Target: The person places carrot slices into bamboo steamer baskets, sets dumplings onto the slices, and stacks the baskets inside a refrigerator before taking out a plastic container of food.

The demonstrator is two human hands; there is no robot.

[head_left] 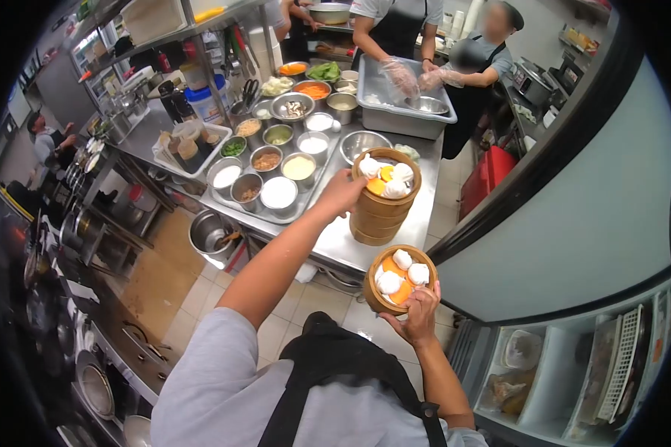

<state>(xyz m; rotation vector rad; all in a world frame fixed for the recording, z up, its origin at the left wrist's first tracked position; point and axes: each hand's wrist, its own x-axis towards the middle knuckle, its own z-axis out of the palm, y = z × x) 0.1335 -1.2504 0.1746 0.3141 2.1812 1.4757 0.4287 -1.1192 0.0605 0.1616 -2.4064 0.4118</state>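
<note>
A stack of bamboo steamers (pixel 380 223) stands on the steel table's near right corner. White buns (pixel 396 189) and orange pieces (pixel 376 185) lie in its top tier. My left hand (pixel 341 195) grips that tier at its left rim, its fingers partly hidden by the basket. Closer to my body, my right hand (pixel 416 316) holds a separate bamboo steamer (pixel 376 299) by its lower right side. Inside this one sit three white buns (pixel 388 282) on orange pieces, and the basket tilts toward me.
Several metal bowls of ingredients (pixel 278 194) crowd a tray left of the stack. Behind it are an empty steel bowl (pixel 364 141) and a grey tub (pixel 406 125), where co-workers' gloved hands (pixel 401 79) work. An open refrigerated drawer (pixel 552 380) lies at my right.
</note>
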